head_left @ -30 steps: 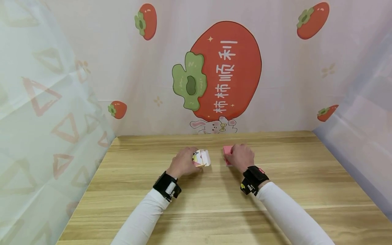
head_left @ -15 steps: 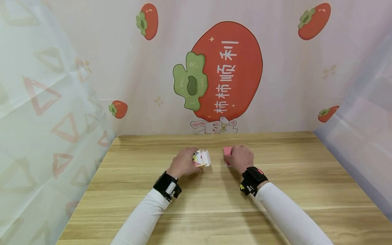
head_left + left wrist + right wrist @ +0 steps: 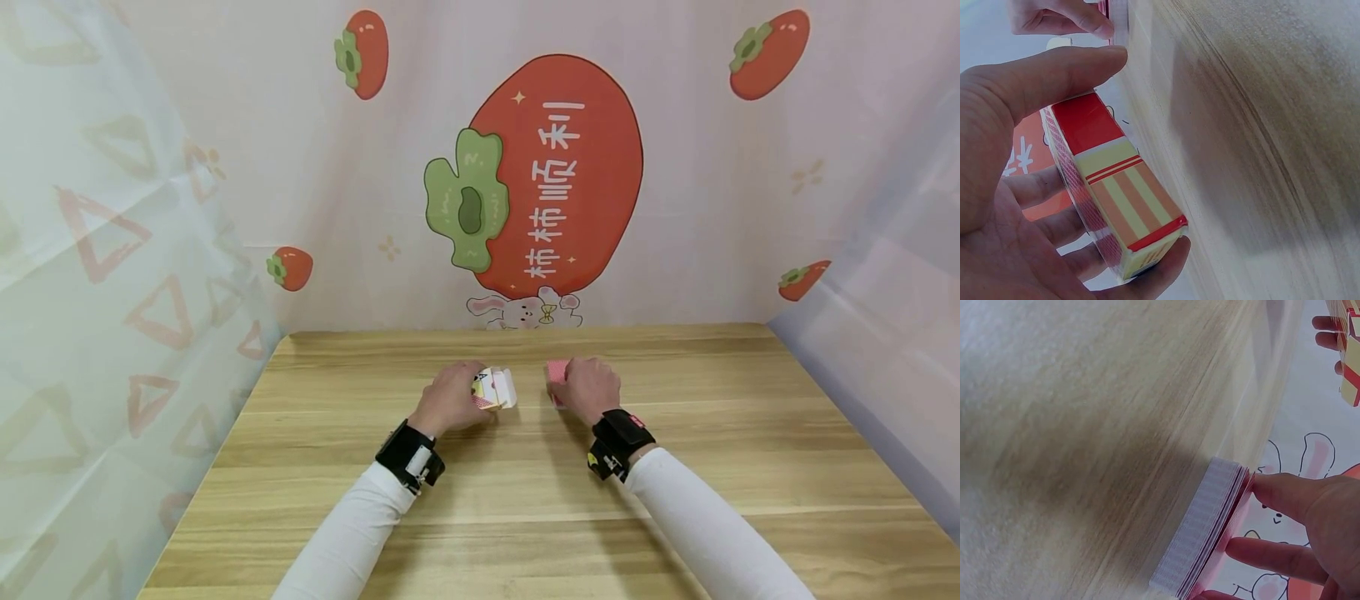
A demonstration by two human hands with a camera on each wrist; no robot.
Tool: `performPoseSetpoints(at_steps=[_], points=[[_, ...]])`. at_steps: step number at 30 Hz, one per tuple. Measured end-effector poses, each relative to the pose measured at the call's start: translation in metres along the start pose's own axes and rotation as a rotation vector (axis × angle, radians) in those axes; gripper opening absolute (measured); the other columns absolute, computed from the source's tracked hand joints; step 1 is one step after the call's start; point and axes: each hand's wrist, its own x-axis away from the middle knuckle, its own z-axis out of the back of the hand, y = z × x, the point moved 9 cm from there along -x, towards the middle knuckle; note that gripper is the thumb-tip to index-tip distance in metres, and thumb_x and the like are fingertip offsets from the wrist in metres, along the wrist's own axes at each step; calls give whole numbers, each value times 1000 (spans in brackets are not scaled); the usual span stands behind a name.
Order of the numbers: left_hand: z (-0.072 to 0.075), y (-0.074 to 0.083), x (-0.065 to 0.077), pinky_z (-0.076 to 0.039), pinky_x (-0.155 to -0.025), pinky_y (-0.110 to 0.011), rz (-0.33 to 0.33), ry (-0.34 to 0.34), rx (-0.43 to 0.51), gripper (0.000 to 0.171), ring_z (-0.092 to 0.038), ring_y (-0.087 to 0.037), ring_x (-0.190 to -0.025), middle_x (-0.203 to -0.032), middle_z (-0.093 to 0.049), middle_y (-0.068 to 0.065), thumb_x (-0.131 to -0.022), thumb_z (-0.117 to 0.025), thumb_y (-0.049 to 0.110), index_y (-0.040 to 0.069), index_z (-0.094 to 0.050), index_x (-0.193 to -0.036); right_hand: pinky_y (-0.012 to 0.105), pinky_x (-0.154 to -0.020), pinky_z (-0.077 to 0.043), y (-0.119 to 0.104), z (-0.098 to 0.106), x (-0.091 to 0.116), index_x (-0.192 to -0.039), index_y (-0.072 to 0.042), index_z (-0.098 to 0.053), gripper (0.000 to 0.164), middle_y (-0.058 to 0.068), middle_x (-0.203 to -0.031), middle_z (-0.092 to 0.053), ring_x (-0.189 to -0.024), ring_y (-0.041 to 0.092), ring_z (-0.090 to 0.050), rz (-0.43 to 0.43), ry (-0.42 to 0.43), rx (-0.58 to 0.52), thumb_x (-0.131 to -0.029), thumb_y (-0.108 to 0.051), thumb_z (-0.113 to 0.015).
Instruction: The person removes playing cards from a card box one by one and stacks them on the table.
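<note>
My left hand [image 3: 452, 398] grips a playing card box [image 3: 489, 389] with a white end flap that hangs loose towards the right. In the left wrist view the box [image 3: 1116, 175] shows red, cream and striped sides, with the thumb over one end and the fingers beneath and behind it. My right hand [image 3: 591, 387] holds a red-backed deck of playing cards [image 3: 557, 372] low at the tabletop. Close up in the right wrist view, the stacked white edges of the deck [image 3: 1194, 534] face the camera, and the thumb and fingertips touch its red top.
Both hands work near the back of a wooden table [image 3: 480, 517]. Behind it hangs a pale cloth [image 3: 690, 208] printed with persimmons and a rabbit. More cloth [image 3: 97, 275] closes off the left side, and another panel [image 3: 900, 333] the right.
</note>
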Motion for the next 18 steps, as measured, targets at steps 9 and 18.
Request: performPoseSetpoints(at_steps=[9,18], points=[[1,2,1,-49,-76,-49,5,-2,5,78,-57,-27,-103,-125,-63,-13,-70,-94,27,8,-59,-137,32,-45,-28,0,0,0,-53,-14,-47,51,-3,-53,-34,-51,18,-39,9,26,13,-84,-37,-80],[1,1,2,-49,-75,-48,7,-4,7,79,-57,-26,-102,-123,-63,-12,-69,-94,27,8,-60,-137,32,-46,-33,0,-2,0,-58,-11,-55,46,0,-56,-41,-53,21,-46,-19,6,28,-83,-40,-82]])
